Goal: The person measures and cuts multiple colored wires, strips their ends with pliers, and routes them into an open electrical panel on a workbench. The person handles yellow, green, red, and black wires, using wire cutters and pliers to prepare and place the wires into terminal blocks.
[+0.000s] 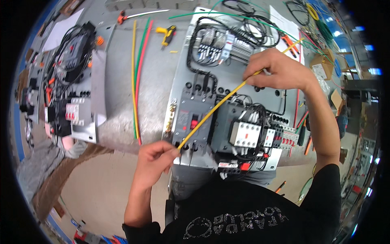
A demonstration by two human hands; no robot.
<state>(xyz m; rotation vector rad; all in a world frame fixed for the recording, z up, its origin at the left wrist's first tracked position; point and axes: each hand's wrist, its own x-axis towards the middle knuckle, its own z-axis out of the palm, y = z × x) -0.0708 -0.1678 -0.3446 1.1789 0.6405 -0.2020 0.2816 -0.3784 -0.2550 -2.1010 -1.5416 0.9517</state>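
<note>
A straight yellow wire [216, 108] is stretched diagonally between my hands, above the metal mounting plate [181, 83]. My left hand [153, 163] pinches its lower end beside the bottom terminals of a grey moulded-case circuit breaker [189, 116]. Farther up, my right hand [278, 70] grips the wire between thumb and fingers, and the upper end sticks out beyond it toward the far right. Below the wire, right of the breaker, sits a white-faced contactor [247, 135] with bundled black cables. Terminal blocks and relays [217, 45] fill the plate's far part.
Yellow, green and red lengths [140, 73] lie on the grey table left of the plate. Near them are a yellow-black tool [167, 35] and an orange-handled screwdriver [122, 17]. Another wired panel [73, 61] stands at left, by a person's grey sleeve [38, 166].
</note>
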